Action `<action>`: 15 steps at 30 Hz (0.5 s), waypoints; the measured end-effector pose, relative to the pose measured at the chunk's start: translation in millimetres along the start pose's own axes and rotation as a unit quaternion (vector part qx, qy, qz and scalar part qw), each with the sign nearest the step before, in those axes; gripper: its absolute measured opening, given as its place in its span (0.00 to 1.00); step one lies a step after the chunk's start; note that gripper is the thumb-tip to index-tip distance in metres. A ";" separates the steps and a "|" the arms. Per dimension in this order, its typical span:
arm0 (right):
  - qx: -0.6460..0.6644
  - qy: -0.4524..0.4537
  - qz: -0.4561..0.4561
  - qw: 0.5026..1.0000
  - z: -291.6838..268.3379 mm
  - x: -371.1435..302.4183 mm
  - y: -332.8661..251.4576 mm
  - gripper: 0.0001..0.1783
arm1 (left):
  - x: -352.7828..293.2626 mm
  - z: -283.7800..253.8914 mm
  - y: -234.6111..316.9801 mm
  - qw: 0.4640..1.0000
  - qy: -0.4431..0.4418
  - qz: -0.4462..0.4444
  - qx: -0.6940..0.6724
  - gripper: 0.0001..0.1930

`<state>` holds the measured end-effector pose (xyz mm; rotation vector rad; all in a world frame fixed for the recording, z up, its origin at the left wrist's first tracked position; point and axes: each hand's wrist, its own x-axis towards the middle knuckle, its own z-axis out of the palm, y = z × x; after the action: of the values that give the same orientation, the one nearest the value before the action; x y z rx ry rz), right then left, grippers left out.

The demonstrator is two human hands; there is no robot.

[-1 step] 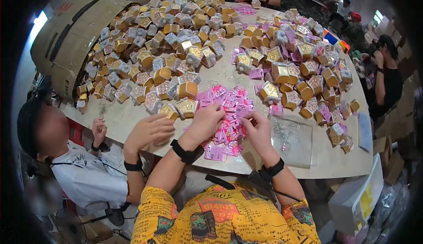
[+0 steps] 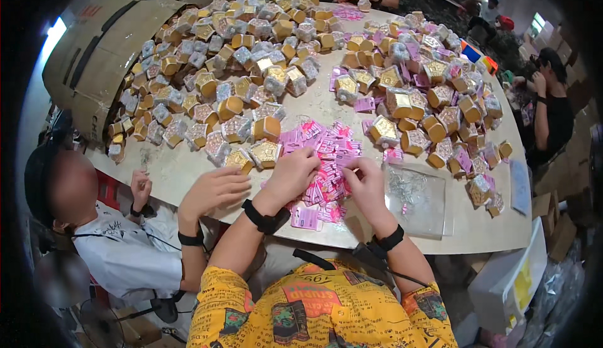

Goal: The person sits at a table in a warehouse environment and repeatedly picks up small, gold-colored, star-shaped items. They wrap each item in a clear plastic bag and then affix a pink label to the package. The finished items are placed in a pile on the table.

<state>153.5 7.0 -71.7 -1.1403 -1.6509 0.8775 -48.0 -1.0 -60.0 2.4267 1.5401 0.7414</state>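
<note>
A heap of small pink printed tags (image 2: 326, 184) lies on the table in front of me. My left hand (image 2: 294, 175) rests at its left side, fingers curled inward at the tags. What they hold, if anything, is hidden. On the heap's right side my right hand (image 2: 367, 188) pinches a pink tag between thumb and fingertips. Just right of this hand lies a shallow clear tray (image 2: 433, 222) with small, thin, clear pieces in it. Beyond the heap sit gold and silvery house-shaped ornaments (image 2: 266, 128), several of them close to my left hand.
A large pile of ornaments (image 2: 220, 65) spills from a tipped cardboard box (image 2: 81, 65) at far left. Ornaments with pink tags (image 2: 440, 100) cover the right side. A co-worker's hand (image 2: 217, 191) hovers beside my left wrist. Other people sit at the far side and right.
</note>
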 end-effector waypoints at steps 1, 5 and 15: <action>-0.028 0.003 -0.010 1.000 2.4 0.2 -1.5 0.04 | 0.1 -0.7 -0.7 1.000 0.001 -0.002 -0.013 0.05; -0.062 -0.020 -0.002 0.998 15.0 2.5 4.3 0.06 | -3.4 -6.2 0.6 0.998 0.009 -0.010 -0.056 0.05; 0.414 -0.084 0.335 0.842 8.0 11.1 -2.9 0.03 | -3.0 -23.4 17.0 0.984 0.060 -0.030 -0.167 0.09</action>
<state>143.5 16.1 -68.5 -0.9973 -0.7580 1.9451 -47.0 -14.0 -34.0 2.1165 1.3916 1.0569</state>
